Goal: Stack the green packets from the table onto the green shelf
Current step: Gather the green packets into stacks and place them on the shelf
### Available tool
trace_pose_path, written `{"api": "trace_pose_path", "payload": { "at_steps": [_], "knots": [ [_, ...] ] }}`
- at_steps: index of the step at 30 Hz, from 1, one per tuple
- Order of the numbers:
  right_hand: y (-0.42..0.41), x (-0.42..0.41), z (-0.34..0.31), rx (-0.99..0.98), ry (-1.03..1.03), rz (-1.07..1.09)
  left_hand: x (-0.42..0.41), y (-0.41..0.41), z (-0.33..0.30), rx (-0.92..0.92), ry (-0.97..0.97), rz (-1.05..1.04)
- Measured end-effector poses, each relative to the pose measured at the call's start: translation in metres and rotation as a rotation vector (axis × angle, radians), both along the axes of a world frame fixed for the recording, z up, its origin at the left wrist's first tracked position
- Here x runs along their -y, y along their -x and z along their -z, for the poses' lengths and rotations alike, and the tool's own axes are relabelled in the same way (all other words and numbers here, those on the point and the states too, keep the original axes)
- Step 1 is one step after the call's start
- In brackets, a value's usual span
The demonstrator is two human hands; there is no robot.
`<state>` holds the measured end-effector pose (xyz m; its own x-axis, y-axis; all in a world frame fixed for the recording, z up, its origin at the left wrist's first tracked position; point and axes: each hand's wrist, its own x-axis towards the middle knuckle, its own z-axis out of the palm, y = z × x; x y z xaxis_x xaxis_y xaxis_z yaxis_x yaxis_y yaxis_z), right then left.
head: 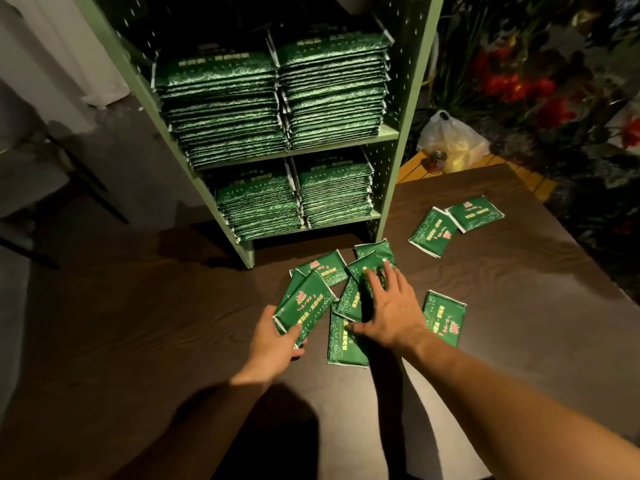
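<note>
At a dark table (519, 341), the left hand (273, 344) grips one green packet (304, 306) by its corner. The right hand (391, 306) lies flat, fingers spread, on loose packets (349, 296) before the green shelf (403, 133), standing full at the table's far edge.

The packets (304, 308) look like glossy green foil or plastic film, printed with pale swirls and crimped pale at the ends. The shelf (405, 109) is matt pale-green board or metal, its side panels perforated with small holes. The table (519, 306) is dark brown wood grain with a smooth, faintly shiny finish. The bag (450, 136) is thin, translucent, crinkled plastic.
</note>
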<state>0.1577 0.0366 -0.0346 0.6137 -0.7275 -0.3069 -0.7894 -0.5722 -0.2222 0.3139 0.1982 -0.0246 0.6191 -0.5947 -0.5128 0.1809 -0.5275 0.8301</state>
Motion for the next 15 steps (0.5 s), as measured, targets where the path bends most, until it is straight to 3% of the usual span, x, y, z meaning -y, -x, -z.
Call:
{"api": "trace_pose_path", "payload": {
  "at_steps": [5,15],
  "knots": [
    [-0.006,-0.003,0.007,-0.148,0.022,-0.088,-0.001,-0.003,0.002,-0.017,-0.041,0.003],
    [0.021,-0.011,-0.007,-0.039,0.154,-0.154,-0.006,-0.001,0.007,-0.019,-0.047,-0.008]
  ]
}}
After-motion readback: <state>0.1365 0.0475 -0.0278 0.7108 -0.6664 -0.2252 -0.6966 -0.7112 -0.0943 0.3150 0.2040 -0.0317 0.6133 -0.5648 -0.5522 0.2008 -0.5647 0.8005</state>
